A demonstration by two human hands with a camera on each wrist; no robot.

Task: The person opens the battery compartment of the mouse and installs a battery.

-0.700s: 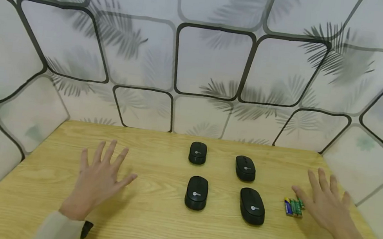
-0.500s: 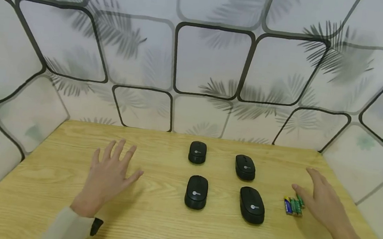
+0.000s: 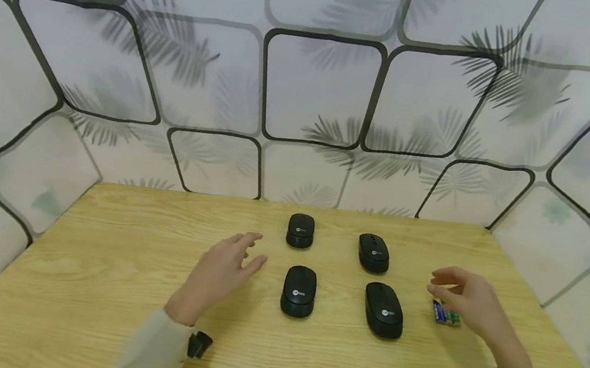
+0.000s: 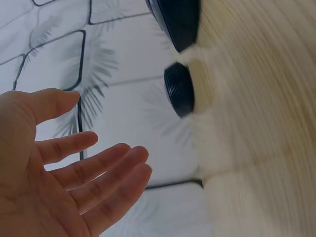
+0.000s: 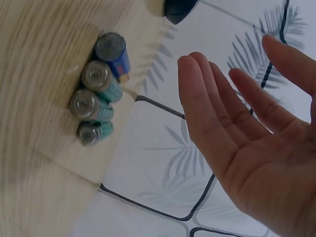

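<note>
Several black computer mice stand on the wooden table: a front left mouse point(image 3: 299, 292), a back left mouse point(image 3: 300, 231), a back right mouse point(image 3: 373, 253) and a front right mouse point(image 3: 384, 311). My left hand point(image 3: 220, 272) hovers left of the front left mouse, fingers loosely bent, holding nothing; the left wrist view shows the palm point(image 4: 54, 182) bare. Over a small row of batteries point(image 3: 446, 313) hangs my right hand point(image 3: 470, 298), partly covering them in the head view. In the right wrist view, green and blue batteries point(image 5: 101, 79) lie apart from the relaxed, bare fingers point(image 5: 205, 98).
The light wooden table point(image 3: 114, 285) meets a patterned wall covering point(image 3: 316, 89) at its back and sides. Dark straps point(image 3: 199, 344) show at both sleeve cuffs.
My left hand has moved right toward the mice, its spread fingers now drawn closer. My right hand has shifted left over the batteries, its fingers bending. Mice and batteries stay put on the table.
</note>
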